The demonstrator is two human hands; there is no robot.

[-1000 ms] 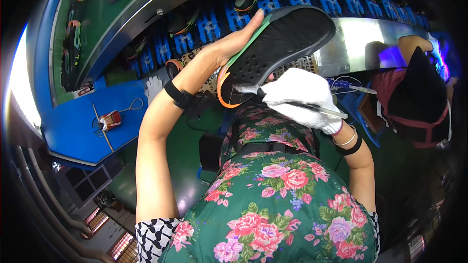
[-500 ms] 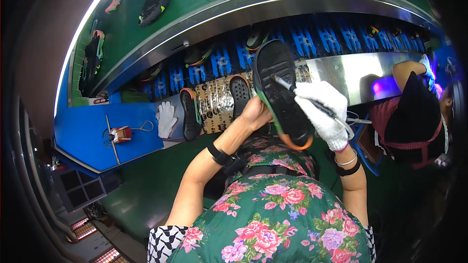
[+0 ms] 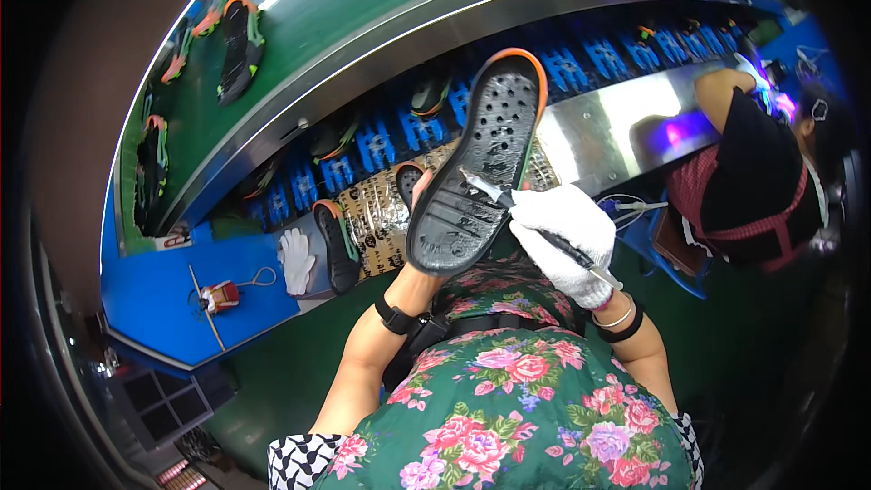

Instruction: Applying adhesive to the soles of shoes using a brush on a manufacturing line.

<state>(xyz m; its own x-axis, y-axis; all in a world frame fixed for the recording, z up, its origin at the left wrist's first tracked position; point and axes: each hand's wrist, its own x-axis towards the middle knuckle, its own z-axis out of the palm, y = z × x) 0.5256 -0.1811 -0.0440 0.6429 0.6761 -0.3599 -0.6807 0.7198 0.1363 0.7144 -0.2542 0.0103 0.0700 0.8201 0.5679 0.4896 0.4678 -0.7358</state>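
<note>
My left hand (image 3: 421, 188), bare and mostly hidden behind it, holds up a black shoe sole (image 3: 494, 136) with an orange and green rim. Its holed, grooved inner face is toward me and looks wet or glossy. In a white knitted glove, my right hand (image 3: 564, 238) is closed around a slim pen-shaped tool (image 3: 490, 188). The tool's pale, tapered tip is over the middle of the sole, at or close to the surface. Behind, a second sole (image 3: 410, 183) is partly covered, and another sole (image 3: 337, 245) lies to its left.
Brown printed paper (image 3: 374, 218) covers part of the metal ledge (image 3: 626, 118). Beyond run blue racks (image 3: 374, 147) and a green belt (image 3: 363, 0) with more soles. A white glove (image 3: 296, 260) lies near the blue table (image 3: 150, 286). A co-worker (image 3: 753, 181) is at right.
The sole has been turned over, so its holed face and orange end now show at the top. My right hand and the tool moved left and slightly down with it.
</note>
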